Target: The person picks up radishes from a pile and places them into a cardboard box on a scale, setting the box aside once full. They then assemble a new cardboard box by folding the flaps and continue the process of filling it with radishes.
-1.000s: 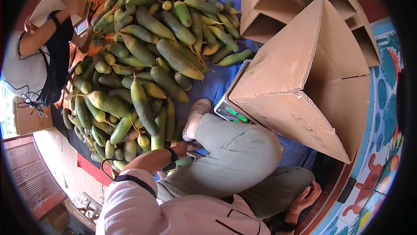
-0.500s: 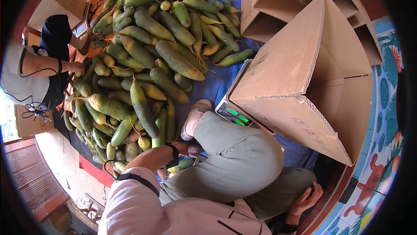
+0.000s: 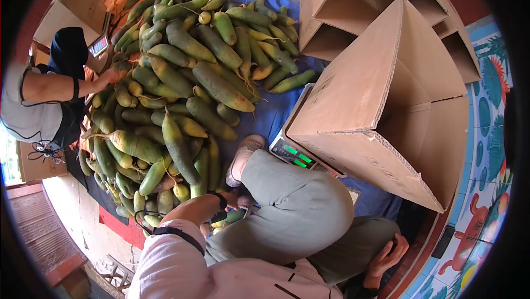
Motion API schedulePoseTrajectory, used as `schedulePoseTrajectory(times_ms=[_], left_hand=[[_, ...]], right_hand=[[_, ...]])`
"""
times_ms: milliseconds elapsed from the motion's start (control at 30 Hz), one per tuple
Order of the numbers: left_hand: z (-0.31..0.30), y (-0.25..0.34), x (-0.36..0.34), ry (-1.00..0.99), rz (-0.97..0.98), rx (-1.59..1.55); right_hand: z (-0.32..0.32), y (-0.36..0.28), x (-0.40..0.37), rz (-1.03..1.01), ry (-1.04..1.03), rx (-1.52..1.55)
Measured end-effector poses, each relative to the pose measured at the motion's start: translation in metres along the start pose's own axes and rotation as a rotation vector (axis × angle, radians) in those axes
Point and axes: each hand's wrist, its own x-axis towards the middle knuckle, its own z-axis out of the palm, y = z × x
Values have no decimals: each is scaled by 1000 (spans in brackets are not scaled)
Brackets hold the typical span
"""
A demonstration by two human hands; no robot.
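Observation:
A big heap of green radishes (image 3: pixel 193 94) lies in front of me on cloths. My left hand (image 3: pixel 234 198) reaches down between the heap's near edge and my bent leg; its fingers are mostly hidden there, and what it touches cannot be made out. My right hand (image 3: pixel 390 255) rests against my other knee, holding nothing, fingers apart. An open cardboard box (image 3: pixel 353 94) stands tilted on a scale (image 3: pixel 298 156) with green lit digits, to the right of my foot.
Another person (image 3: pixel 41 94) at the left reaches a hand onto the heap, beside a second scale (image 3: pixel 99 46). More cardboard boxes (image 3: pixel 353 6) stand at the upper right and a box (image 3: pixel 72 9) at the upper left. A patterned tiled wall (image 3: pixel 486 133) borders the right.
The view has shifted slightly. The other person's hand has moved up and right over the heap. My left hand has shifted slightly beside my leg; my right hand stays on the knee.

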Motion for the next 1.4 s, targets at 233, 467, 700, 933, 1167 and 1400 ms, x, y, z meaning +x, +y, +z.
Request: schedulePoseTrajectory(times_ms=[233,467,700,933,1167,1400], left_hand=[[17,-26,54,-51,19,126],[1,-9,24,71,176,521],[-7,12,10,-99,109,364],[28,-18,67,165,283,382],[-19,59,-54,63,311,405],[-36,12,-88,-131,142,364]], right_hand=[[-1,0,1,10,-22,-1],[-1,0,1,0,-28,-8],[1,6,-1,-4,-26,-10],[3,16,-3,10,-73,-50],[7,10,3,-25,-48,-43],[5,-7,17,-163,53,-92]])
